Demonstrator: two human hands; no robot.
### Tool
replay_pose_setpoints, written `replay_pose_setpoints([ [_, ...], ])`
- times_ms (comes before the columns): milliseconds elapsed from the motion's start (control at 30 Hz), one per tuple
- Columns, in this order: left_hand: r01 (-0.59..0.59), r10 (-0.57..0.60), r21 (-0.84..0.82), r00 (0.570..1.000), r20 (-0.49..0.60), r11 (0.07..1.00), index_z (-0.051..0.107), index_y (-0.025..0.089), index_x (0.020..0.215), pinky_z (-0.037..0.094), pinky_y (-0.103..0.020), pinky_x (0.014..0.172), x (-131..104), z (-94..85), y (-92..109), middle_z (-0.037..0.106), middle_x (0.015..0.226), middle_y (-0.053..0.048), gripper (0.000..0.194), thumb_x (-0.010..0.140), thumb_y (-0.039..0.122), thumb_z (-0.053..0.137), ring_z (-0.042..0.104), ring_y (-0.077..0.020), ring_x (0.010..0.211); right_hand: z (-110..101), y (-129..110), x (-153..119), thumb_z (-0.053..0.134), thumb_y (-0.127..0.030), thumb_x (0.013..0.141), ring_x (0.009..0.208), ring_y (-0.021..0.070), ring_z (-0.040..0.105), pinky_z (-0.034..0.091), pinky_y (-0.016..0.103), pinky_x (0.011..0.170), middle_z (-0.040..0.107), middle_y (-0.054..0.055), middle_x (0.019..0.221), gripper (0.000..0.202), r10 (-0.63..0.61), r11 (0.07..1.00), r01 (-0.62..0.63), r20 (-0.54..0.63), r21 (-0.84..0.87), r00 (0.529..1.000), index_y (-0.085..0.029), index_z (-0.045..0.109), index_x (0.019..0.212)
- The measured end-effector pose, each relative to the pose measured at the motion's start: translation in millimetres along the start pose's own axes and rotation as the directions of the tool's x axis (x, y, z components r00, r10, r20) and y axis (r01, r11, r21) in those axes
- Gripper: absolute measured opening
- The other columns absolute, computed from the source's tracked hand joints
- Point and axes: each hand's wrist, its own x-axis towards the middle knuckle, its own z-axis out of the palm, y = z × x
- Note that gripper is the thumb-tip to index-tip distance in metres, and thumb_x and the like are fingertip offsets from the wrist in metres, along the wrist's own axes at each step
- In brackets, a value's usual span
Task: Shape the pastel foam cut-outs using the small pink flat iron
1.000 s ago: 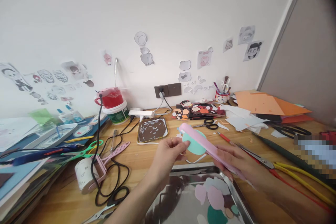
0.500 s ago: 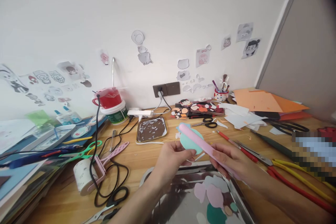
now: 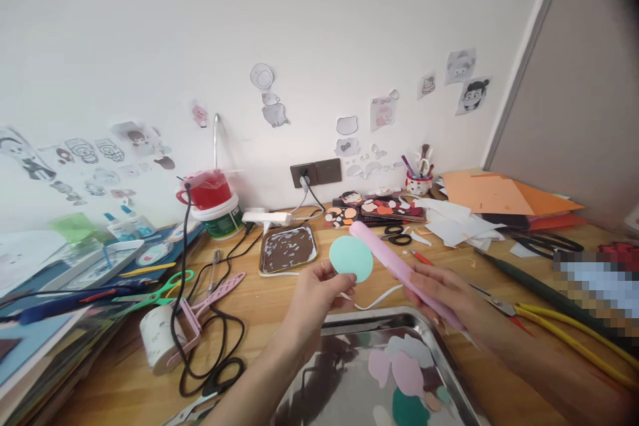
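My left hand [image 3: 327, 289] pinches a round mint-green disc [image 3: 351, 258] between thumb and fingers and holds it up above the far edge of a metal tray [image 3: 415, 317]. In my right hand [image 3: 439, 293] is a long pink stick-shaped tool [image 3: 382, 258] with a rounded end, its exact kind unclear. Its upper end points up and left and stands just to the right of the disc, with a small gap between them. Flat cut pieces lie in the tray: pink ones [image 3: 407, 373], a grey one [image 3: 409, 349] and a dark green one [image 3: 410, 407].
A white cord [image 3: 382, 296] curves behind the tray. Left are a pink-handled lint roller [image 3: 162, 339], black cables and scissors [image 3: 227, 373]. A brown square dish [image 3: 288, 249] sits farther back. Yellow-handled shears [image 3: 559, 326], white paper scraps [image 3: 464, 225] and orange sheets [image 3: 492, 193] lie right.
The pink tool has moved off the mint-green disc, where it overlapped it before. The disc has shifted slightly left and now shows its full round face.
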Motion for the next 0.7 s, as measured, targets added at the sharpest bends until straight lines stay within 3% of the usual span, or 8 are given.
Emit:
replay_pose_setpoints([
  [233,0.040,-0.040,0.011,0.998,0.052,0.999,0.056,0.013,0.060,0.035,-0.019,0.045,-1,3.2,-6,0.051,0.054,0.001,0.017,0.060,0.029,0.061,0.045,-0.0067,0.044,6,5,-3,0.043,-0.046,0.076,0.035,0.0017,0.030,0.020,0.015,0.033,0.040,-0.007,0.051,0.031,0.053,0.998,-0.048,0.099,-0.047,0.994,-0.016,0.045,0.065],
  [500,0.037,-0.038,0.024,0.996,0.079,0.999,0.058,0.013,0.065,0.040,-0.020,0.053,-2,4.1,-8,0.054,0.060,-0.001,0.024,0.059,0.036,0.063,0.049,-0.0093,0.055,3,17,3,0.046,-0.043,0.075,0.042,0.0053,0.044,0.032,0.018,0.041,0.050,-0.004,0.056,0.029,0.004,1.000,-0.003,0.094,-0.012,0.996,-0.015,0.047,0.066],
  [700,0.042,-0.047,0.046,0.993,0.106,0.998,0.056,0.012,0.060,0.039,-0.020,0.057,-2,4.7,-9,0.054,0.059,0.000,0.018,0.059,0.028,0.064,0.047,-0.0073,0.053,6,14,2,0.046,-0.044,0.075,0.039,0.0040,0.040,0.028,0.017,0.036,0.047,-0.005,0.054,0.031,0.022,0.999,-0.020,0.066,-0.033,0.998,-0.015,0.046,0.064],
])
